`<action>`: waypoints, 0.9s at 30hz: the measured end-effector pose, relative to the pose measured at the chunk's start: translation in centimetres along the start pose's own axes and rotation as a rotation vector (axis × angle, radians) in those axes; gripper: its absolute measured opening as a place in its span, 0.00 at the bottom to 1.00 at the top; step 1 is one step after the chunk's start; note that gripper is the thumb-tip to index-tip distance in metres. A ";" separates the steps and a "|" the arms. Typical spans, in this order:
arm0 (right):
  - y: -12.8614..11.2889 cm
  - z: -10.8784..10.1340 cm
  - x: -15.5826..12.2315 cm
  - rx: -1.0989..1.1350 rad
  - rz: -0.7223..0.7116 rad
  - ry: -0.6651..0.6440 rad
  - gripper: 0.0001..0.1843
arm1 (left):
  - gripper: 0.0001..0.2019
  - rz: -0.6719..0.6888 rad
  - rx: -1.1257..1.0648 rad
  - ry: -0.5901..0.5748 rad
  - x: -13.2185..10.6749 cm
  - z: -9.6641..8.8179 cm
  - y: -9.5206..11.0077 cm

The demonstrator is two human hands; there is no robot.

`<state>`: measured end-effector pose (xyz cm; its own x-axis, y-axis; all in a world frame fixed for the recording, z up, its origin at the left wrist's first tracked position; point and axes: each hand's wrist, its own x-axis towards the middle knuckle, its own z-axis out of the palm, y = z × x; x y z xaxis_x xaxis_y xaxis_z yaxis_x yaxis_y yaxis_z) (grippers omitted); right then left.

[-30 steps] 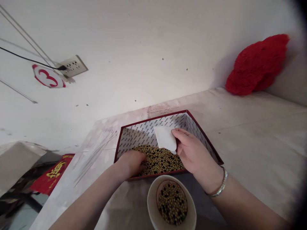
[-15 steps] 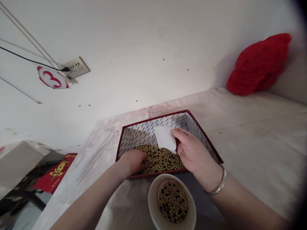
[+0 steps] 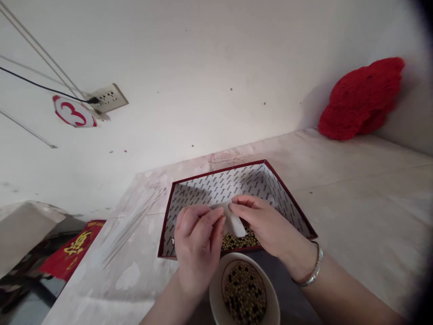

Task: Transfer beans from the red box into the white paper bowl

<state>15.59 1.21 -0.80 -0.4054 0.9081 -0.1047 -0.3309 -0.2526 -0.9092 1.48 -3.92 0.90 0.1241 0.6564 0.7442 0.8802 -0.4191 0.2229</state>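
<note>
A small flat white pouch (image 3: 234,224), paper-like, hangs tilted over a dark red box (image 3: 216,171). The thumb and fingers of my right hand (image 3: 262,221) are pinched on its upper edge. My left hand (image 3: 199,239) is closed, fingertips pressed together against the pouch's upper left edge; whatever they may hold is hidden. Below the hands, tan and black bead-like grains (image 3: 233,242) cover the part of the box floor that shows. A pale cup (image 3: 216,295) with similar grains in it stands in front of the box, below my hands.
Thin pale sticks (image 3: 135,221) lie on the cloth-covered table (image 3: 352,203), left of the box. A fluffy red bundle (image 3: 363,101) rests by the wall at the back right. Beyond the table's left edge is a red bag (image 3: 74,248). A socket (image 3: 110,97) with a plugged-in cable is on the wall.
My left hand has come up out of the grains in the box and over to the pouch. My right hand has lowered and tilted the pouch slightly.
</note>
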 end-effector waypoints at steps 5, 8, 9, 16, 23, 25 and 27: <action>-0.3 0.1 -0.1 -0.090 -0.066 -0.115 0.07 | 0.14 0.012 0.009 -0.002 -0.2 0.6 -0.5; -0.5 0.1 -0.1 -0.115 -0.082 -0.109 0.09 | 0.12 -0.002 0.010 0.007 0.0 0.5 -0.6; -0.6 0.1 -0.2 -0.126 -0.091 -0.107 0.10 | 0.11 -0.012 0.011 0.011 0.0 0.5 -0.6; -0.5 0.2 -0.1 -0.165 -0.101 -0.067 0.08 | 0.13 0.041 0.048 -0.005 -0.1 0.3 -0.2; -0.5 0.1 -0.1 -0.216 -0.134 -0.060 0.11 | 0.09 -0.031 0.038 -0.008 0.0 0.6 -0.8; -0.5 0.1 -0.1 -0.191 -0.120 -0.049 0.09 | 0.09 -0.074 0.026 -0.012 0.1 0.4 -1.1; -0.3 0.0 0.0 -0.125 -0.085 -0.007 0.07 | 0.07 -0.102 0.010 -0.017 0.2 -0.2 -1.0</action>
<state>15.70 1.26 -0.56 -0.3867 0.9220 -0.0224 -0.2561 -0.1306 -0.9578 0.53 -3.49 0.89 0.0416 0.7059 0.7071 0.8931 -0.3436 0.2904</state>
